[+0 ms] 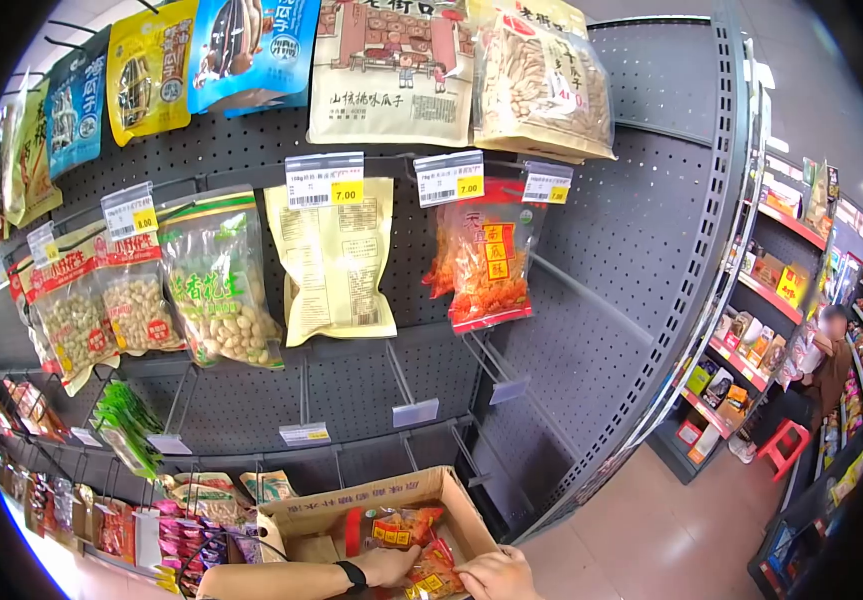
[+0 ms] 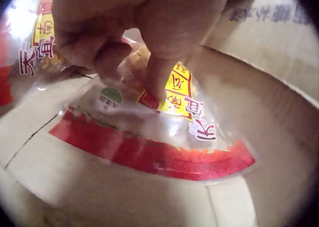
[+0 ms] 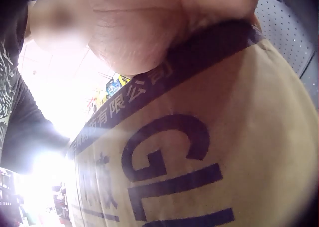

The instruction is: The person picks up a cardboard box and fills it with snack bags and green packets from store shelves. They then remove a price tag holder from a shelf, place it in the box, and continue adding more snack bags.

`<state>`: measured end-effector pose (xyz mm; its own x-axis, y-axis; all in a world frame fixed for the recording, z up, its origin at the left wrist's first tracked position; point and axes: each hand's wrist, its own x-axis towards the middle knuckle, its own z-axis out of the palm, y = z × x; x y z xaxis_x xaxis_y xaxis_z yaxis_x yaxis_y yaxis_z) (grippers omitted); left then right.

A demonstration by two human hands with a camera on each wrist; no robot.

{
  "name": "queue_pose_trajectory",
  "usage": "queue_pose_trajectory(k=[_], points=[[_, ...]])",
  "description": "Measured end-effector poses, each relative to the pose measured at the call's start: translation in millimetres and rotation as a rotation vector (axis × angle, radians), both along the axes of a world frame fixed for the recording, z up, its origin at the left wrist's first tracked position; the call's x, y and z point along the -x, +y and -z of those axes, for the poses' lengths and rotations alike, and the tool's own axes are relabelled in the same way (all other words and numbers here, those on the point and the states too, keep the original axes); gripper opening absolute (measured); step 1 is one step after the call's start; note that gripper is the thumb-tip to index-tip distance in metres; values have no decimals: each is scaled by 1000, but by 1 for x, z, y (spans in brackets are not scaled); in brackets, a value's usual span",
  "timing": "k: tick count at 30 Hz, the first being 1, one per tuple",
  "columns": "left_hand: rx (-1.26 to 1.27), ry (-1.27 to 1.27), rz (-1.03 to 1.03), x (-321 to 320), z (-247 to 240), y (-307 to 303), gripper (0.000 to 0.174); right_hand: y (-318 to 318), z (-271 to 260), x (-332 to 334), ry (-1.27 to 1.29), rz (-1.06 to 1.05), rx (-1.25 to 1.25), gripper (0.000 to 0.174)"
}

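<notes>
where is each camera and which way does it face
Head: on the head, facing the pegboard shelf and down at the carton; left hand, right hand show.
Left wrist: looks into the carton at a snack packet; left fingers pinch it.
Right wrist: low outside the carton, facing its printed wall; part of that hand above.
Shared: head and left wrist both show the packet.

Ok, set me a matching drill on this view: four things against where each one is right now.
1 brown cardboard box
2 pale yellow snack bag
3 clear red-banded snack packet
4 red plastic stool

a hangs on a peg
b stands on the aisle floor
c open, below the pegs
d gripped by the left hand

Pairs: 1-c, 2-a, 3-d, 4-b
</notes>
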<state>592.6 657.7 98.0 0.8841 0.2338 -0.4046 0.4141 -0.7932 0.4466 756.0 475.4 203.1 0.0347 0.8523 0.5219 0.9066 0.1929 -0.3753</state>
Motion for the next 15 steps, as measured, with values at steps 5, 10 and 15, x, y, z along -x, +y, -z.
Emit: queue_pose_trajectory(k=[5,10,15], points=[[-540,-134,94,-7,-89,-2,32,14,-89,-40,214,-146,-109,21],[-875,-186,24,2,-67,8,37,123,-181,-92,219,112,-372,75],[-918,-221,61,7,-88,9,38,242,-207,-129,212,210,-515,109]])
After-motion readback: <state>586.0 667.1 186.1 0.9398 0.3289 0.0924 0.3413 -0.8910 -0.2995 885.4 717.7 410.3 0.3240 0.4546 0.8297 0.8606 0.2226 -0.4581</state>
